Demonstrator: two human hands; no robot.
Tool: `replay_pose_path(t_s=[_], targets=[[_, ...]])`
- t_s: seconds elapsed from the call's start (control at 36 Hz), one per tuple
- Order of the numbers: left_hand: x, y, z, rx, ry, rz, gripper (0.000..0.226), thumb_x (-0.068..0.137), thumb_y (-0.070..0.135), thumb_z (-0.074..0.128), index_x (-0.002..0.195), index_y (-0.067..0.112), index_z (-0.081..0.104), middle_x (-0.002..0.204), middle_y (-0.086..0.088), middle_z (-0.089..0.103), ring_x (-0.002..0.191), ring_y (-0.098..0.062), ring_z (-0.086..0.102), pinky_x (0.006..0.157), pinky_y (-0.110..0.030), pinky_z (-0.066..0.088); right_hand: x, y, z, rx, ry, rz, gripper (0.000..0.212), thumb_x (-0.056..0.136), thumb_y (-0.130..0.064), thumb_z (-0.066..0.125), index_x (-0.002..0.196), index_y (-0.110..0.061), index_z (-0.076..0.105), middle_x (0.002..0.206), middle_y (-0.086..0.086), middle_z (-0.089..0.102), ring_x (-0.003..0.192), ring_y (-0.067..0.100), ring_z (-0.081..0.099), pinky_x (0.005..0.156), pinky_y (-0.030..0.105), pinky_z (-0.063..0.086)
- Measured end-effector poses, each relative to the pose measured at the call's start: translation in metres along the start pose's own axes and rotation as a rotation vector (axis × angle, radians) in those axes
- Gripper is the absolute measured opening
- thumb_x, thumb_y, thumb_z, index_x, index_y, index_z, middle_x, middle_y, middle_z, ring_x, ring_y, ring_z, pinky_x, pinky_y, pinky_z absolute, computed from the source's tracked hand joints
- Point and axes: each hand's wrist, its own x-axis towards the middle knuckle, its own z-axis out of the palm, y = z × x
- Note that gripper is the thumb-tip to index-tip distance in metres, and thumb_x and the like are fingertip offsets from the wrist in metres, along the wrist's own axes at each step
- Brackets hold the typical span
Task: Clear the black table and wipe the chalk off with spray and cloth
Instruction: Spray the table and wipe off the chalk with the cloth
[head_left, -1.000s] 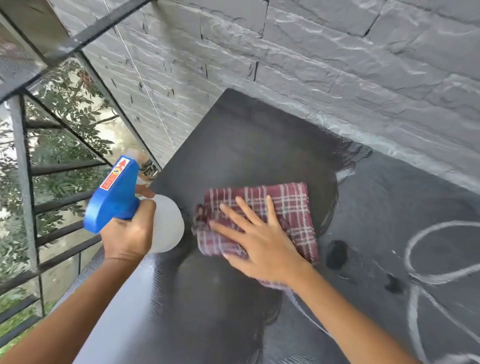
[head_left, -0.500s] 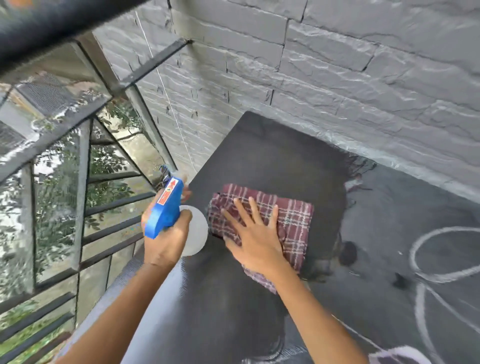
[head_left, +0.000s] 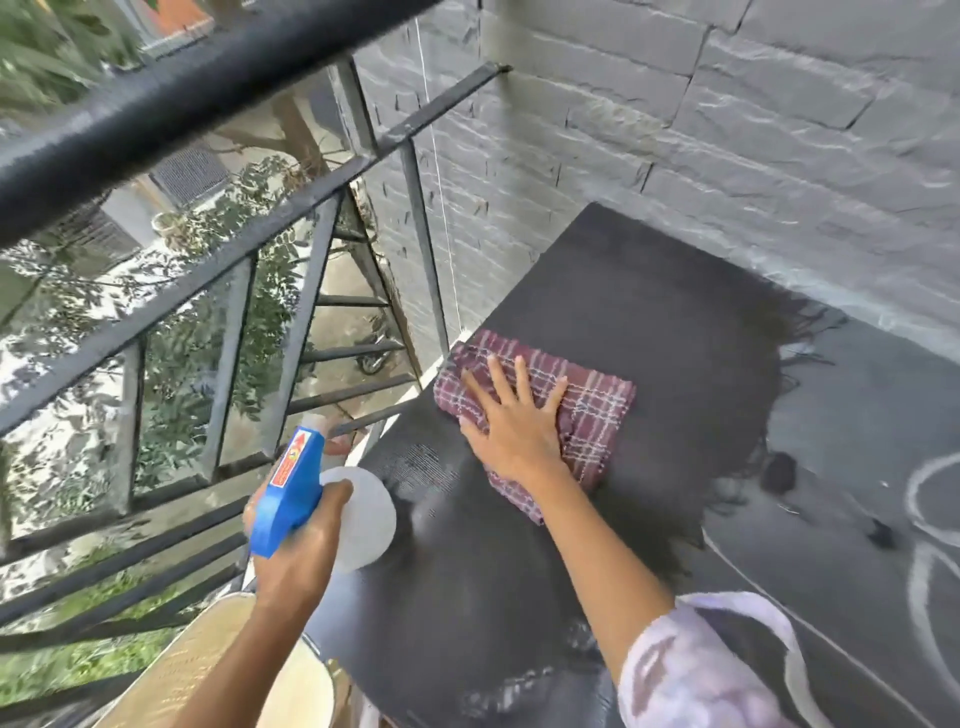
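I see the right hand (head_left: 511, 431) flat on the plaid cloth (head_left: 597, 410), grip spread, pressing it onto the black surface (head_left: 623, 291) near its left edge, by the railing (head_left: 208, 280). Left hand (head_left: 296, 551) grip is wrapped round the spray bottle (head_left: 363, 519) at the surface's left edge, near the cloth. Chalk lines (head_left: 924, 519) sit on the right part, well apart from the cloth

The right hand (head_left: 511, 431) slides the cloth (head_left: 597, 405) up to the table's (head_left: 623, 291) left edge, fingers now pointing toward the wall rather than across. The left hand (head_left: 301, 545) draws the spray bottle (head_left: 369, 525) back toward the person, opening a gap from the cloth. A pale sleeve (head_left: 691, 670) and more railing (head_left: 156, 104) enter view.
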Motion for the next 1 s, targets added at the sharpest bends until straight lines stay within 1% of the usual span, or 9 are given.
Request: replay_pose_path(t_s=[0.11, 0.19, 0.25, 0.36, 0.47, 0.58, 0.69, 0.83, 1.0], targets=[[0.0, -0.013, -0.019, 0.003, 0.071, -0.085, 0.038, 0.06, 0.034, 0.069, 0.09, 0.015, 0.055, 0.089, -0.006, 0.053, 0.072, -0.02, 0.045, 0.064, -0.031, 0.034, -0.067, -0.037, 0.03, -0.049, -0.031, -0.29, 0.064, 0.09, -0.063, 0.022, 0.146, -0.043, -0.001, 0.154, -0.007, -0.019, 0.142, 0.027, -0.02, 0.099, 0.072, -0.017], [0.001, -0.022, -0.034, 0.022, 0.069, -0.082, 0.051, 0.065, 0.036, 0.069, 0.103, 0.006, 0.056, 0.1, -0.013, 0.053, 0.079, -0.021, 0.046, 0.069, -0.032, 0.034, -0.119, -0.019, 0.044, -0.037, 0.023, -0.349, 0.064, 0.088, -0.064, 0.028, 0.146, -0.045, 0.007, 0.157, -0.008, 0.001, 0.145, 0.026, -0.004, 0.105, 0.069, -0.009], [0.001, -0.024, -0.042, 0.017, 0.063, -0.082, 0.059, 0.062, 0.038, 0.066, 0.108, 0.004, 0.056, 0.105, -0.014, 0.053, 0.084, -0.022, 0.047, 0.073, -0.033, 0.034, -0.13, 0.007, 0.041, -0.033, 0.056, -0.281, 0.063, 0.089, -0.063, 0.029, 0.146, -0.045, 0.009, 0.157, -0.011, 0.007, 0.145, 0.024, 0.005, 0.107, 0.067, -0.003], [0.001, -0.022, -0.051, 0.021, 0.021, -0.039, 0.046, 0.059, 0.038, 0.054, 0.097, 0.012, 0.058, 0.097, -0.009, 0.053, 0.078, -0.019, 0.047, 0.067, -0.03, 0.036, -0.094, 0.047, 0.026, 0.059, 0.033, 0.134, 0.061, 0.09, -0.064, 0.016, 0.146, -0.044, 0.002, 0.157, -0.014, -0.006, 0.143, 0.016, -0.015, 0.106, 0.069, -0.008], [0.002, -0.022, -0.05, 0.017, -0.047, 0.028, 0.055, 0.06, 0.034, 0.051, 0.105, 0.003, 0.06, 0.098, -0.008, 0.054, 0.077, -0.016, 0.046, 0.064, -0.023, 0.037, -0.051, 0.022, 0.011, 0.131, 0.031, 0.371, 0.067, 0.089, -0.067, 0.014, 0.148, -0.038, 0.005, 0.158, -0.005, -0.009, 0.144, 0.027, -0.012, 0.099, 0.076, -0.009], [0.001, -0.019, -0.055, -0.014, 0.02, 0.053, 0.047, 0.06, 0.032, 0.054, 0.097, 0.003, 0.06, 0.093, -0.007, 0.055, 0.079, -0.018, 0.048, 0.074, -0.028, 0.036, -0.059, -0.04, 0.019, 0.015, -0.006, 0.098, 0.067, 0.087, -0.07, 0.006, 0.146, -0.04, -0.005, 0.155, -0.005, -0.02, 0.142, 0.03, -0.018, 0.099, 0.074, -0.012], [0.002, -0.024, -0.079, -0.064, 0.088, 0.08, 0.029, 0.067, 0.03, 0.056, 0.093, 0.019, 0.059, 0.087, 0.006, 0.058, 0.072, 0.0, 0.053, 0.069, -0.02, 0.041, -0.122, -0.092, 0.045, -0.056, -0.035, -0.279, 0.063, 0.09, -0.065, 0.018, 0.147, -0.043, 0.001, 0.154, -0.006, -0.017, 0.142, 0.029, -0.019, 0.098, 0.074, -0.017], [0.004, -0.036, -0.111, -0.027, 0.189, 0.059, 0.03, 0.071, 0.028, 0.064, 0.095, 0.012, 0.057, 0.092, -0.006, 0.052, 0.074, -0.016, 0.045, 0.065, -0.025, 0.036, -0.183, -0.069, 0.058, -0.069, -0.069, -0.488, 0.061, 0.089, -0.066, 0.022, 0.144, -0.051, 0.001, 0.157, -0.011, -0.007, 0.143, 0.025, -0.013, 0.099, 0.072, -0.016], [-0.002, -0.051, -0.145, 0.021, 0.171, 0.188, 0.011, 0.08, 0.006, 0.06, 0.089, 0.005, 0.054, 0.08, -0.006, 0.049, 0.063, -0.011, 0.043, 0.054, -0.01, 0.035, -0.12, -0.055, 0.043, -0.007, -0.043, -0.024, 0.063, 0.084, -0.07, 0.004, 0.141, -0.048, -0.014, 0.155, -0.011, -0.02, 0.139, 0.022, -0.027, 0.099, 0.072, -0.016]])
